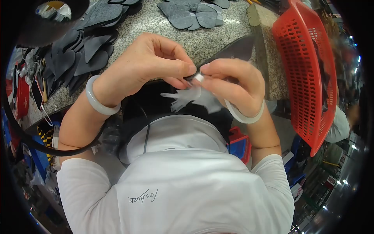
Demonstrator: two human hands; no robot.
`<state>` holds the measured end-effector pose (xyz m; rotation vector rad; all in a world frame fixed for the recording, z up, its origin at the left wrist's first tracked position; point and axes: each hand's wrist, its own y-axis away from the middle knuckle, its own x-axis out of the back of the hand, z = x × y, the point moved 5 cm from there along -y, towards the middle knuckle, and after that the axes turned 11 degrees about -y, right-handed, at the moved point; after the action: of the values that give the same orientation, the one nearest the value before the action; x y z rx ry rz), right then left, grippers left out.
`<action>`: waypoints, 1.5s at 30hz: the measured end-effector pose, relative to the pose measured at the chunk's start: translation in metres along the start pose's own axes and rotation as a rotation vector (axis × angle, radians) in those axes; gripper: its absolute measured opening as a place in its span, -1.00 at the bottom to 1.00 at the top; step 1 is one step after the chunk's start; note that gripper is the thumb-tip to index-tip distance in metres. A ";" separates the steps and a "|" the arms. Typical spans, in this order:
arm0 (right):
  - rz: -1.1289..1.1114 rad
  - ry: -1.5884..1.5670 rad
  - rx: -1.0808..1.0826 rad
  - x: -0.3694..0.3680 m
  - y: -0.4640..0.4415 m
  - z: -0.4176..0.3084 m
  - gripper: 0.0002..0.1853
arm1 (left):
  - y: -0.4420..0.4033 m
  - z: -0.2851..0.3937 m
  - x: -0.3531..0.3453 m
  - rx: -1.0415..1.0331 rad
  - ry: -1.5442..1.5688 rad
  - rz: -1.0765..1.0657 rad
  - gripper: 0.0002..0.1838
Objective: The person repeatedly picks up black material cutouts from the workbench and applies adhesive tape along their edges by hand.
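Close together at the table's front edge are my two hands. My left hand (156, 64) pinches a small dark piece between thumb and fingertips. Opposite it, my right hand (233, 80) is closed on a small white piece (199, 77) at the same spot. Below the fingertips hangs a ragged, whitish translucent sheet (194, 98), and which fingers hold it is unclear. A large dark grey panel (235, 47) extends behind my right hand toward the upper right. White bangles circle both wrists.
Dark grey cut pieces (64, 56) are heaped at the left, with more (193, 13) at the top of the speckled table (146, 21). A red perforated basket (304, 74) stands at the right. Behind it, part of another person's sleeve (338, 126) shows.
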<state>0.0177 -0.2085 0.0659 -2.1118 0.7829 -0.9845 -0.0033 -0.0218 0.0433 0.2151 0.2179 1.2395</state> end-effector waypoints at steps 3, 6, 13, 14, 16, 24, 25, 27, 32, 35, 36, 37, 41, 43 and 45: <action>-0.104 -0.073 -0.113 0.000 0.000 0.000 -0.74 | -0.004 -0.015 0.014 0.081 0.023 -0.079 -0.76; 0.233 -0.560 -0.392 0.006 0.013 -0.001 -0.75 | -0.003 -0.027 0.034 0.149 0.083 -0.056 -0.76; 0.543 -0.560 -0.501 0.038 0.059 0.012 -0.80 | 0.007 -0.039 0.053 0.155 -0.030 0.028 -0.78; 0.594 -0.532 -0.538 0.039 0.061 0.012 -0.83 | 0.008 -0.040 0.056 0.158 -0.044 0.052 -0.77; 0.586 -0.523 -0.603 0.039 0.063 0.019 -0.85 | 0.010 -0.044 0.057 0.161 -0.055 0.076 -0.77; 0.500 -0.522 -0.738 0.006 0.067 0.060 -0.88 | 0.001 -0.004 0.030 -0.725 -0.997 0.418 -0.86; 0.509 -0.557 -0.735 0.002 0.067 0.062 -0.88 | -0.008 -0.005 0.023 -0.724 -0.996 0.422 -0.86; 0.504 -0.555 -0.738 -0.001 0.064 0.059 -0.88 | -0.027 -0.013 0.000 -0.874 -1.134 0.270 -0.79; 0.497 -0.393 -0.880 0.002 0.091 0.027 -0.84 | -0.043 -0.026 -0.007 -0.853 -1.425 0.298 -0.67; 0.553 -0.420 -1.113 -0.005 0.135 0.008 -0.82 | -0.041 -0.025 -0.010 -0.813 -1.504 0.307 -0.62; 0.571 -0.457 -1.171 -0.003 0.152 0.002 -0.81 | -0.040 -0.025 -0.010 -0.800 -1.528 0.318 -0.62; 0.598 -0.467 -1.207 0.002 0.166 -0.005 -0.81 | -0.039 -0.026 -0.010 -0.798 -1.531 0.317 -0.62; 0.480 -0.287 -1.469 0.037 0.200 -0.024 -0.82 | -0.032 -0.029 -0.009 -0.755 -1.456 0.310 -0.58; 0.517 -0.196 -1.448 0.049 0.211 -0.031 -0.82 | -0.023 -0.031 -0.011 -0.740 -1.449 0.309 -0.53; 0.577 -0.142 -1.418 0.053 0.213 -0.033 -0.82 | -0.007 -0.032 -0.009 -0.804 -1.492 0.260 -0.43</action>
<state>-0.0300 -0.3848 -0.0602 -2.6063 2.2718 0.2136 -0.0084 -0.0317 0.0110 0.4081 -1.5972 1.0378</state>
